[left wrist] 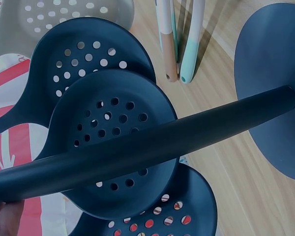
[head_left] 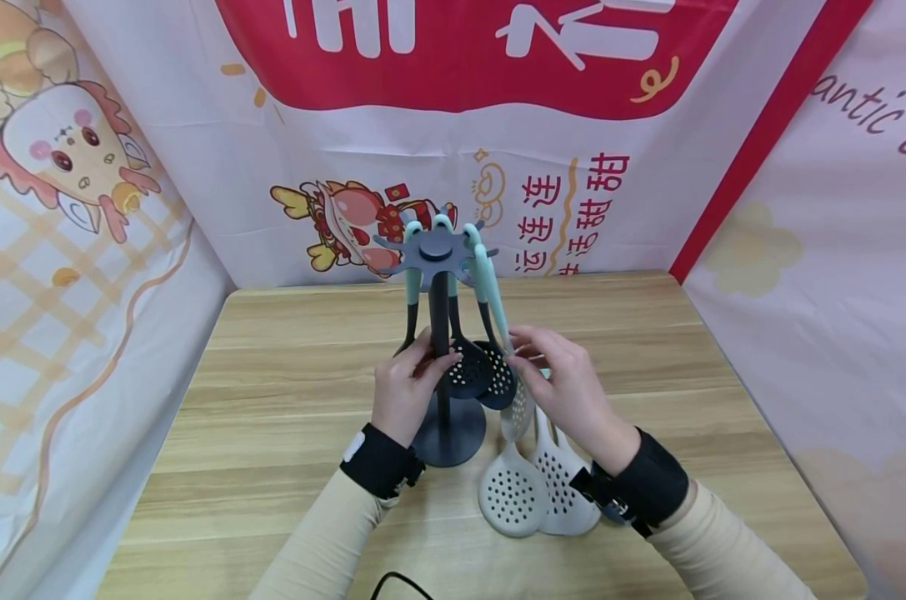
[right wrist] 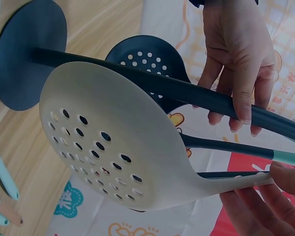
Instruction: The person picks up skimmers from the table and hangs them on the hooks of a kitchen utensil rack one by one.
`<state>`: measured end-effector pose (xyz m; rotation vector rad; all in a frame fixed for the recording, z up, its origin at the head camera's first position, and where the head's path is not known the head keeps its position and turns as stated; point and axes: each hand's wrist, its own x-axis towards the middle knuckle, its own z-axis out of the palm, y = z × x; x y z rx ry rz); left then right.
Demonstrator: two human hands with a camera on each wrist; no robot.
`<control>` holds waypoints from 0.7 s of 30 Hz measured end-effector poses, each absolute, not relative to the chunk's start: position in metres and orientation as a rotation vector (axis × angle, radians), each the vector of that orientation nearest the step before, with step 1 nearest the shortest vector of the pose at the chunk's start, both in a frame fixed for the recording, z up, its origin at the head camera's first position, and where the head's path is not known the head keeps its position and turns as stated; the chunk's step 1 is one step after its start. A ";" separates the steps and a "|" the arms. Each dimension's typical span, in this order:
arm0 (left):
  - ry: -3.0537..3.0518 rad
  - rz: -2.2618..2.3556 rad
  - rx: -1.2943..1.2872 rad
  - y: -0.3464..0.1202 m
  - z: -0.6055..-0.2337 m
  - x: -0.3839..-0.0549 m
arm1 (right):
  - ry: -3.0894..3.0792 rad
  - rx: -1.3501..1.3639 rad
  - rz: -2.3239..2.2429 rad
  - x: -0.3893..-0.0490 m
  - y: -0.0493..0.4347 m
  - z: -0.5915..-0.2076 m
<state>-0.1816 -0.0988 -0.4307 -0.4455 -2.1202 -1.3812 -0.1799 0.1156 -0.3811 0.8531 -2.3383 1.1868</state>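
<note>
A dark utensil stand (head_left: 434, 247) stands upright on its round base, hooks spread at the top. My left hand (head_left: 407, 392) holds its post (left wrist: 221, 118) about halfway up, thumb and fingers on opposite sides. Dark skimmers (head_left: 469, 370) with mint handle ends hang from the hooks, partly behind the post. At the stand's right side, my right hand (head_left: 573, 392) pinches the neck of a pale grey skimmer (right wrist: 103, 132) between thumb and fingers. That skimmer's mint handle (head_left: 492, 287) reaches up to the hooks; whether it hangs there I cannot tell.
A pale perforated skimmer (head_left: 513, 492) and a pale slotted turner (head_left: 561, 483) lie on the wooden table (head_left: 272, 467) right of the base. Something dark lies partly hidden beneath my right wrist. A black cable (head_left: 400, 575) shows at the front. Printed cloth hangs behind and at both sides.
</note>
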 end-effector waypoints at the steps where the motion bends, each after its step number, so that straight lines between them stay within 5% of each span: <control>1: -2.119 -1.381 -0.446 -0.099 -0.430 -0.181 | -2.340 0.853 1.186 -0.180 0.115 -0.381; 21: -2.142 -1.353 -0.427 -0.098 -0.429 -0.181 | -2.372 0.853 1.246 -0.182 0.109 -0.385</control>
